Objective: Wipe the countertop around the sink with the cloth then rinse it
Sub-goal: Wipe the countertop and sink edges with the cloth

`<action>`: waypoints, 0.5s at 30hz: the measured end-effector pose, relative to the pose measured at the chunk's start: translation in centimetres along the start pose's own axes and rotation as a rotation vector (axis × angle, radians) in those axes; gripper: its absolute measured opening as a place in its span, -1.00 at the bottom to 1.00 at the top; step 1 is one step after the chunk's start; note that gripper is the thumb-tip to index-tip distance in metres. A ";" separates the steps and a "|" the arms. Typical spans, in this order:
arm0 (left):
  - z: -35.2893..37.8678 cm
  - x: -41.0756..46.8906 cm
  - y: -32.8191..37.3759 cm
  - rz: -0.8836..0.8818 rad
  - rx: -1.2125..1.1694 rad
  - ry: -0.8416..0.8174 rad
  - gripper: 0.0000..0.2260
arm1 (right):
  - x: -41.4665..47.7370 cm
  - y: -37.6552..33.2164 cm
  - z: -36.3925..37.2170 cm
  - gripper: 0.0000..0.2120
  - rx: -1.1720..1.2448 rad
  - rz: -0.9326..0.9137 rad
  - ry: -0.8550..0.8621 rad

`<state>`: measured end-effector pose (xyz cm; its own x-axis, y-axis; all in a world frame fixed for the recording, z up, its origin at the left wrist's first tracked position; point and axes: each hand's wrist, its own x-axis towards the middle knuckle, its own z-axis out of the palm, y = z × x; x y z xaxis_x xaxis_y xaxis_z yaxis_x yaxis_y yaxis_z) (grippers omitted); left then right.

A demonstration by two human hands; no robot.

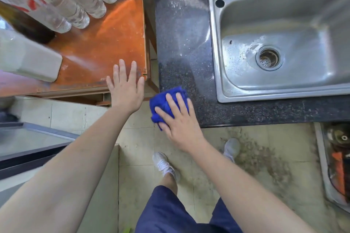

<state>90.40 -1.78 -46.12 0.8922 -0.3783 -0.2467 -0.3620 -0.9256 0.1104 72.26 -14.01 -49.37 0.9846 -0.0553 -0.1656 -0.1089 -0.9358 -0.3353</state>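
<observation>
Leftmost, the left hand [126,89] spreads flat and empty at the orange table's [98,43] corner. Just to its right, the nearer right hand [179,121] presses straight fingers onto the blue cloth [165,103] on the bench [186,56]; the sink [274,15] lies farther right, ahead.

Much of the blue cloth [167,103] lies hidden under the right hand [180,125], so its full shape cannot be told. Beyond that hand the sink [215,47] runs off the view's right edge, and the bench [181,62] is cut by the top edge. Up past the left hand [126,89] the clear bottles [83,5] are blurred and cropped, their red print unreadable. A pale container [28,56] left of that hand is cut off by the side edge. What sits in the drain [269,58] is too small to tell
</observation>
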 end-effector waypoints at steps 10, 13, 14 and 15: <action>0.2 5.0 2.8 -0.020 -0.003 -0.094 -0.39 | 4.7 7.7 -4.1 -0.47 -0.026 0.154 -0.072; 0.5 5.2 2.6 -0.005 -0.002 -0.097 -0.39 | 10.2 9.5 -6.0 -0.47 -0.002 0.258 -0.052; 0.6 5.2 2.5 -0.002 -0.008 -0.093 -0.38 | 12.1 10.0 -6.6 -0.47 0.001 0.281 -0.057; 0.7 5.2 2.4 0.004 -0.008 -0.086 -0.38 | 13.9 10.5 -7.2 -0.46 0.002 0.299 -0.063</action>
<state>93.96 -5.98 -47.76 0.8641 -0.3815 -0.3284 -0.3628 -0.9242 0.1191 85.80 -27.10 -48.55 0.8984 -0.3061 -0.3149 -0.3930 -0.8804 -0.2653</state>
